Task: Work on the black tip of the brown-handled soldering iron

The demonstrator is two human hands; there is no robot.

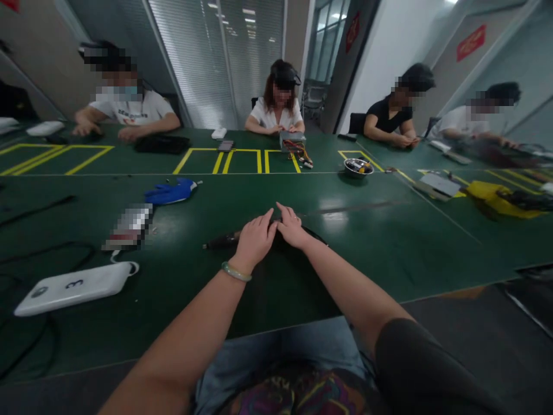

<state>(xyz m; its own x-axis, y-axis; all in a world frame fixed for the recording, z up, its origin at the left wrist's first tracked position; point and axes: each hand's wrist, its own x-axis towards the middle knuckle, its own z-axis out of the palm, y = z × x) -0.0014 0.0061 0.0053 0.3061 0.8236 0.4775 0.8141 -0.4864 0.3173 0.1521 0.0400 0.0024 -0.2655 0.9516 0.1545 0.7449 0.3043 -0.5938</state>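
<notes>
Head camera shows the left hand (256, 235) and right hand (292, 227) close together above the desk (389, 253), fingers stretched straight, neither wrapped around anything. Beneath them lies a slim dark tool (223, 240), its narrow end sticking out to the left; whether the palms touch it, I can't tell. A pale bangle (236, 272) sits behind the left hand. Farther left, a blue glove (171, 192) lies beyond a pixelated flat object (129, 226), and nearer is a white device (78, 288) marked 3. Toward the far right stands a metal bowl (358, 173); at the far middle, a person in white (261, 120) sits behind a grey box (292, 139) trailing coloured wires (305, 154).
</notes>
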